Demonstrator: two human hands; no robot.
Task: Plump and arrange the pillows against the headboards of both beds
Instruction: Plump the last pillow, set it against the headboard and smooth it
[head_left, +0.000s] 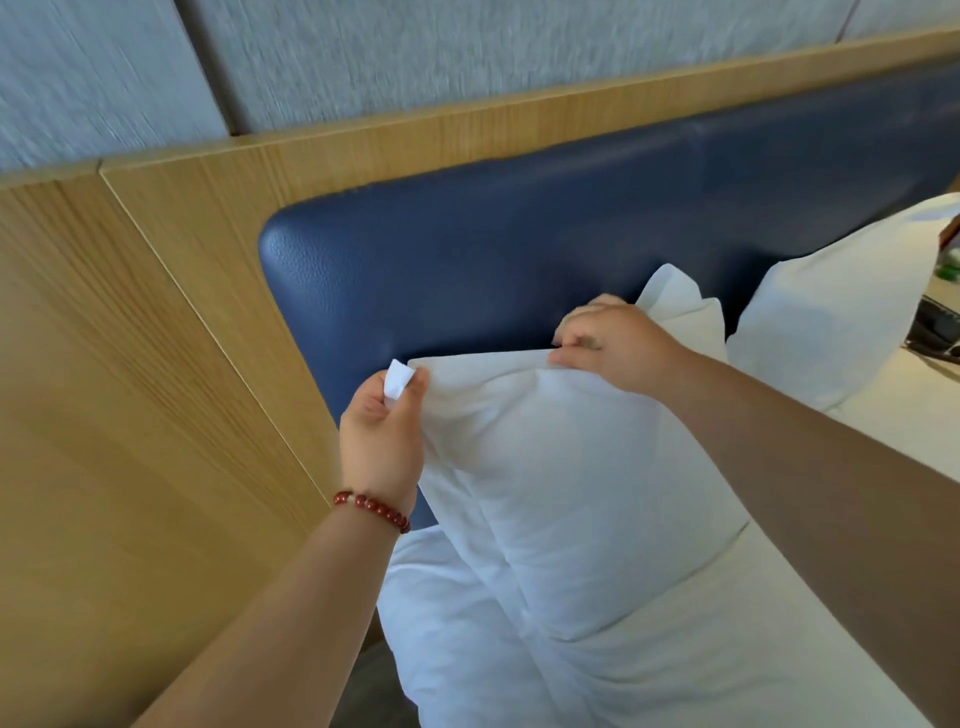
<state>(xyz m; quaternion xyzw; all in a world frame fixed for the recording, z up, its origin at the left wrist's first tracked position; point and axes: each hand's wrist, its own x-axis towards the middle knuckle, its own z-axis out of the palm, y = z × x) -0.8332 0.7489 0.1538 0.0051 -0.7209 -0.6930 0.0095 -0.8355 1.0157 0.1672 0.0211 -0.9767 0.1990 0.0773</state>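
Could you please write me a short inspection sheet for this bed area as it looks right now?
Surface: bed with white bedding, rumpled at the near left edge.
Job's things: near pillow stands upright against the blue headboard; a second pillow leans on the headboard to the right.
Clutter: dark and green items at the right edge, too cut off to identify.
Grippers: left hand pinches the near pillow's top left corner; right hand pinches its top edge near the right corner; red bead bracelet on the left wrist.
Cables: nothing seen.
Surroundings: wooden panel around the headboard, grey textured wall above.
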